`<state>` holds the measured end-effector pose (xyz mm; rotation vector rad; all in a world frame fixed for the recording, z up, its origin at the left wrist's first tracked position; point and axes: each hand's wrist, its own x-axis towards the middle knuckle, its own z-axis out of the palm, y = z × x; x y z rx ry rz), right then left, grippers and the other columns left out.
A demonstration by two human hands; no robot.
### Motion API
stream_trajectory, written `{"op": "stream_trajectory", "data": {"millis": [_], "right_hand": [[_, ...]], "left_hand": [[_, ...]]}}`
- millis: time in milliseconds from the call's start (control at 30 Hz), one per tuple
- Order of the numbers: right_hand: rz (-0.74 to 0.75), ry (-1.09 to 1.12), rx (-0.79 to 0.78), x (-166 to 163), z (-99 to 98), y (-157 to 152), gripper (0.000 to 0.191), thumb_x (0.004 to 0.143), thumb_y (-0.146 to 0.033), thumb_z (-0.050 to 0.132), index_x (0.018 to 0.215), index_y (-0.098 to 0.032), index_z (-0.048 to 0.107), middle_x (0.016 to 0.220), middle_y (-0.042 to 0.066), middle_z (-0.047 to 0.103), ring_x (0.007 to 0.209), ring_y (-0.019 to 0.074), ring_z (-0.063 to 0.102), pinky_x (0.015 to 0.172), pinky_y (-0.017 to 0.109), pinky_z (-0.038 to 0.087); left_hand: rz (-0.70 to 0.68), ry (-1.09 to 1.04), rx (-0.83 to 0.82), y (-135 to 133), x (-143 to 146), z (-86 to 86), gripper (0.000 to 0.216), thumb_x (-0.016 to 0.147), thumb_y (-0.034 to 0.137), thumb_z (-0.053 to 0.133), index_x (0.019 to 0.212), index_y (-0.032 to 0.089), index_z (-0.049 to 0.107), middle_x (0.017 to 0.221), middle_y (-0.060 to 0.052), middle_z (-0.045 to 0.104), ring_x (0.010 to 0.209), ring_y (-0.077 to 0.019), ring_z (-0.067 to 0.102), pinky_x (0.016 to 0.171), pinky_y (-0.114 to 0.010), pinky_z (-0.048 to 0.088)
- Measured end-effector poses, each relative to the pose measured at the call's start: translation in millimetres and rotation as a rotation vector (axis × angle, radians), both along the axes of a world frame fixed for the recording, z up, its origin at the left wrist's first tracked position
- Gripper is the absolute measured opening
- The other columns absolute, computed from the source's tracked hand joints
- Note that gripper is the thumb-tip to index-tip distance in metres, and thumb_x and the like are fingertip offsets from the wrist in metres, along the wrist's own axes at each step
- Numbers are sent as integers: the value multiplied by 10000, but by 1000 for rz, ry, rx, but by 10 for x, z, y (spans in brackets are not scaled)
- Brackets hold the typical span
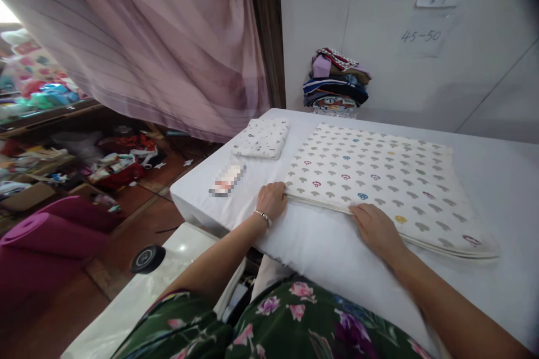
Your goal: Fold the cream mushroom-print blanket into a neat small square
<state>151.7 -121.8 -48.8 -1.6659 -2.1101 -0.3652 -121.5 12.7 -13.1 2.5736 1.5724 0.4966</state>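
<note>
A folded cream cloth (379, 179) printed with small grey and coloured mushrooms lies flat on the white-covered table (497, 291). My left hand (272, 201), with a bracelet at the wrist, is curled round the cloth's near left corner. My right hand (376, 229) grips the near edge further right, fingertips tucked under the layers. A smaller folded white cloth (261, 138) with tiny dots sits at the far left of the table. A small blurred packet (227, 178) lies between it and my left hand.
A stack of folded colourful clothes (336, 83) stands against the white wall at the back. A pink curtain (168, 39) hangs left. Cluttered goods cover the floor at left. A magenta roll (50, 235) and a white surface with a black round object (147, 258) are near me.
</note>
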Motion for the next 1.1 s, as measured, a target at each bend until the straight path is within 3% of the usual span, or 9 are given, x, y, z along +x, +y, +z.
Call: {"op": "stream_trajectory", "data": {"millis": [100, 233, 333, 433, 567, 667, 767, 967, 1100], "right_hand": [[16, -19, -16, 11, -23, 5, 278, 884, -145, 373, 1037, -125, 605, 953, 112, 611, 867, 213, 539, 746, 329, 437], [41, -51, -21, 18, -48, 12, 290, 862, -110, 371, 1033, -104, 605, 965, 122, 605, 866, 216, 531, 735, 327, 434], [40, -50, -16, 18, -53, 19, 294, 853, -103, 369, 1023, -109, 609, 957, 121, 606, 855, 215, 530, 727, 328, 436], [30, -31, -6, 22, -54, 19, 307, 852, -109, 359, 1022, -137, 614, 952, 111, 612, 848, 211, 536, 730, 335, 441], [36, -8, 1, 12, -46, 10, 306, 867, -129, 355, 1028, -148, 615, 950, 107, 616, 858, 212, 545, 729, 336, 445], [59, -26, -22, -46, -21, 6, 285, 873, -136, 374, 1024, -134, 615, 946, 107, 615, 869, 214, 545, 724, 328, 442], [77, -51, -55, -115, 5, 8, 270, 871, -135, 388, 1007, -136, 621, 946, 106, 614, 867, 214, 545, 722, 327, 437], [72, -33, -56, -113, -11, 2, 281, 877, -127, 371, 1026, -134, 609, 967, 101, 614, 871, 207, 545, 736, 323, 435], [84, -48, -61, -97, -14, 0, 273, 873, -128, 381, 1019, -132, 611, 964, 99, 614, 855, 203, 545, 732, 321, 435]], "left_hand": [[46, -216, -29, 51, 10, 41, 213, 760, 135, 448, 937, 196, 550, 896, -53, 618, 815, -185, 575, 773, -341, 436], [233, -739, -408, 152, 52, -27, 128, 710, 134, 503, 820, 190, 539, 730, 3, 575, 656, -125, 571, 650, -281, 494], [302, -876, -545, 197, 119, -147, 89, 693, 143, 527, 776, 169, 511, 703, 14, 553, 608, -102, 569, 572, -252, 511], [296, -889, -520, 194, 174, -208, 166, 671, 162, 569, 827, 173, 512, 735, 22, 542, 629, -93, 559, 563, -234, 511], [283, -867, -464, 176, 130, -121, 206, 646, 110, 553, 836, 179, 518, 732, 21, 527, 660, -107, 545, 620, -252, 504], [194, -667, -244, 173, 29, -26, 258, 653, 64, 502, 873, 196, 528, 837, -13, 542, 787, -146, 547, 750, -295, 478], [136, -380, -82, 164, -41, -8, 274, 681, 47, 438, 894, 198, 522, 942, -54, 536, 849, -174, 546, 785, -316, 451], [191, -317, -189, 81, -54, -19, 155, 744, 172, 476, 888, 207, 522, 901, -40, 587, 793, -172, 569, 720, -288, 436], [245, -262, -248, 41, -39, 14, 229, 740, 326, 545, 945, 226, 523, 869, -34, 628, 792, -205, 585, 663, -296, 412]]}}
